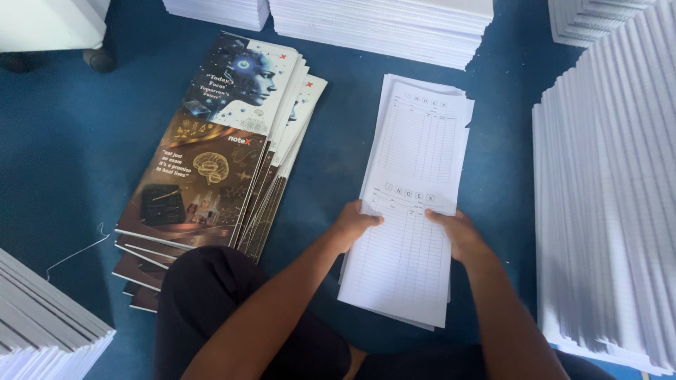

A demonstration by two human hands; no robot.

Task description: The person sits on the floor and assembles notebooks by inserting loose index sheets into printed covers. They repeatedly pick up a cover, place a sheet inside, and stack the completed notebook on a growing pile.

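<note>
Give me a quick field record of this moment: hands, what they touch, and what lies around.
left hand: on left edge of the sheet stack
right hand: on right edge of the same stack
sheet stack: white ruled forms, lying on blue floor
covers: printed, fanned pile left of the sheets
paper piles: tall white stacks at right and along the top

Fanned printed covers [211,155] and white paper stacks [605,211] on blue floor [63,141].

Index sheets [412,204]: white, fine grey ruled tables. Printed cover sheets [211,148]: dark brown and black below, white with blue head artwork above, gold brain motif. Carpet [63,141]: deep blue. Surrounding paper stacks [605,197]: white, faintly lined. Trousers [211,295]: black.
</note>
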